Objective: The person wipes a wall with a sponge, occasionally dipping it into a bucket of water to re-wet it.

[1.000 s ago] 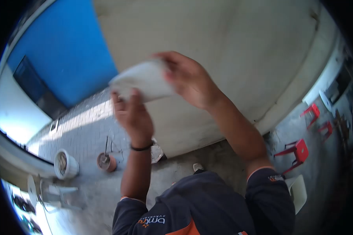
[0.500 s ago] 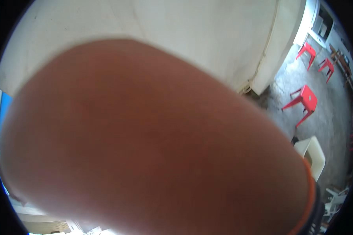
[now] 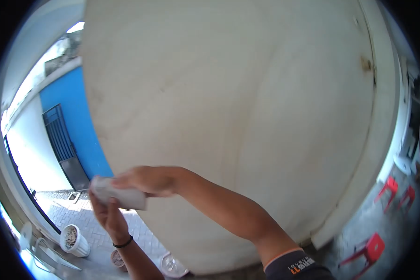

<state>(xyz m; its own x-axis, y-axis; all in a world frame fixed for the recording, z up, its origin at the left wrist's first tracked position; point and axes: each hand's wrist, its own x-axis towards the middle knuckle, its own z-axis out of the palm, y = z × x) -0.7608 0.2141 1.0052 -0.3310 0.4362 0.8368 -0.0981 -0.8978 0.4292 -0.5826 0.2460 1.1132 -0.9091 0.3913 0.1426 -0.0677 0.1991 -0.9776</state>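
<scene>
A pale, whitish-grey block-shaped thing (image 3: 131,198) is held up at the lower left, in front of the wall's left edge. Motion blur hides exactly what it is. My left hand (image 3: 108,218), with a black band on the wrist, grips it from below, thumb on the near side. From the right, my right hand (image 3: 149,180) reaches across, closed over its top. My right arm stretches over the lower part of the wall in a dark sleeve with orange trim.
A large stained cream wall (image 3: 219,93) fills the middle. On the left are a blue wall (image 3: 72,100), a dark metal gate (image 3: 63,140) and a white pot (image 3: 74,241) on paving. Red stools (image 3: 371,249) stand on the grey floor at right.
The arm that covered most of the view has moved away and down. Both hands and the pale block now show at lower left. The view has turned left.
</scene>
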